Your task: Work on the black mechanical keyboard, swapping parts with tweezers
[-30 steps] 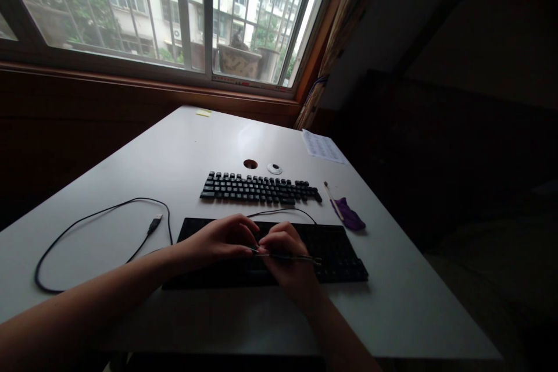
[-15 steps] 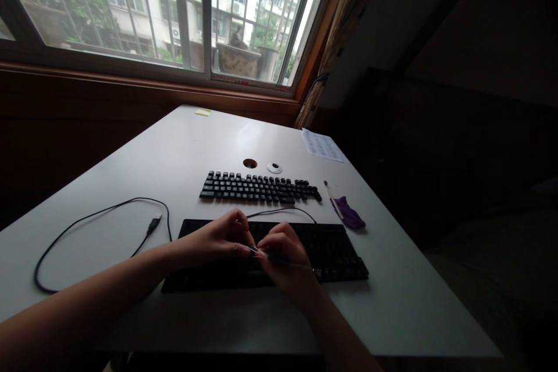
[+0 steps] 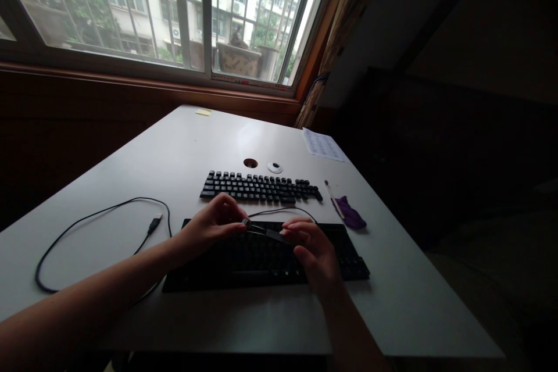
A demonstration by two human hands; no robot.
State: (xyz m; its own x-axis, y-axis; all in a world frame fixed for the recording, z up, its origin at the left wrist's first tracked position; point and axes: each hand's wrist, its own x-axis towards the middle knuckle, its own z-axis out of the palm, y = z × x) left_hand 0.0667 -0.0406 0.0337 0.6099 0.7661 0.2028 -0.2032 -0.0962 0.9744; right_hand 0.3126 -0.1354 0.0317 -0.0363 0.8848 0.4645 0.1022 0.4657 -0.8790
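Over the black keyboard base (image 3: 204,273), my left hand (image 3: 218,224) pinches a small dark keycap (image 3: 245,222) between thumb and fingertips. My right hand (image 3: 316,244) grips the dark handle of a wire keycap puller (image 3: 272,235), whose two thin wires reach left to the keycap. Whether the wires hook around the keycap or only touch it, I cannot tell. Both hands and forearms cover part of the base. Behind it, rows of loose black keycaps (image 3: 261,187) are laid out in keyboard order on the white table (image 3: 143,171).
A USB cable (image 3: 104,207) loops on the left. To the right lie a purple cloth (image 3: 350,213) and a thin brush-like stick (image 3: 333,199). Farther back are a round table hole (image 3: 250,163), a white ring-shaped cover (image 3: 274,168), a printed sheet (image 3: 323,145) and a yellow note (image 3: 203,112).
My hands have moved apart: the left rose slightly, the right shifted right. The puller, earlier lying back across my right hand, now points its wires left toward the keycap.
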